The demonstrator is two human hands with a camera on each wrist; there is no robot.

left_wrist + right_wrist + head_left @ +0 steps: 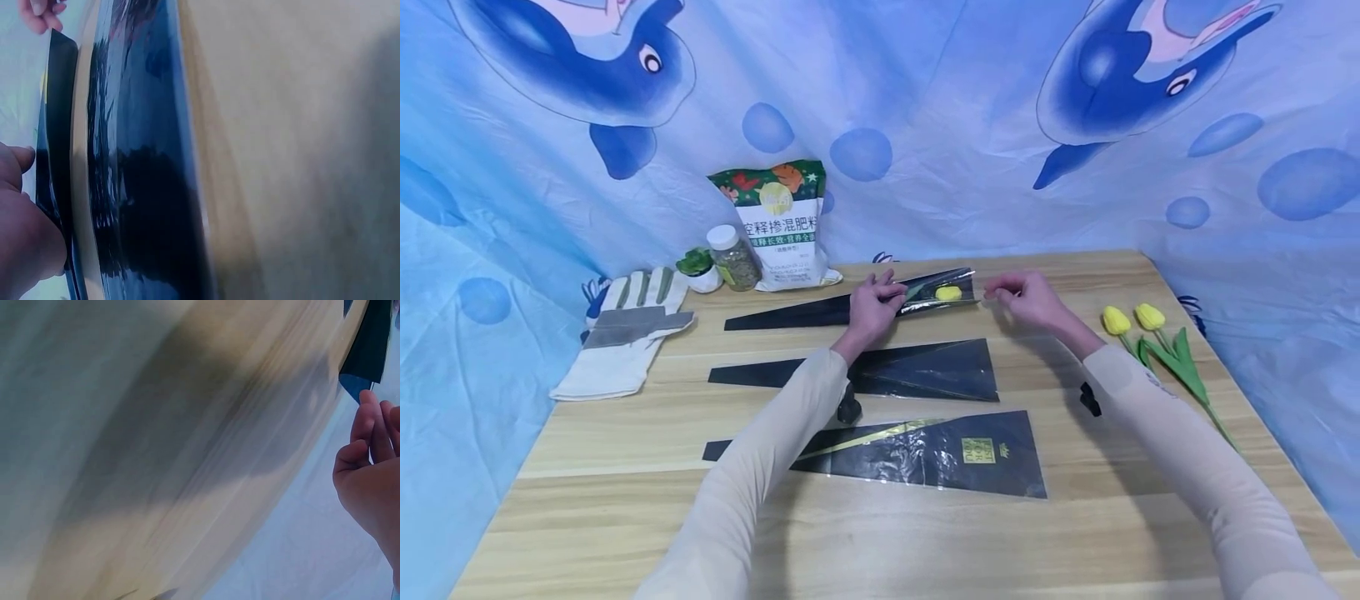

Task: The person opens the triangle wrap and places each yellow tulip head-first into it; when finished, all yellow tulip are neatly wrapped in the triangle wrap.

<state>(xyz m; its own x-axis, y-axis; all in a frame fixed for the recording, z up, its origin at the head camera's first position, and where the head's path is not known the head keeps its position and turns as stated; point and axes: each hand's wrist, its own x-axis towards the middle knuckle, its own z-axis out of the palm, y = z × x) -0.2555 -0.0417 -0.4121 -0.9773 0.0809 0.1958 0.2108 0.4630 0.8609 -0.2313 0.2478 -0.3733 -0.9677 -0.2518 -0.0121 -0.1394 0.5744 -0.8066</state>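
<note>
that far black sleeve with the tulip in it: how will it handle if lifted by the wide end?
The sleeve looks like thin glossy film, so probably floppy and slick. Likely very light; the tulip inside may slide toward the narrow tip. The left hand holds its middle; the right hand is at the mouth.

Glossy black plastic sleeves [925, 454] lie on a smooth, pale wood-grain table [625, 508]. The glove [625, 337] looks like matt canvas; the dolphin backdrop [970, 125] is soft, creased cloth.
</note>
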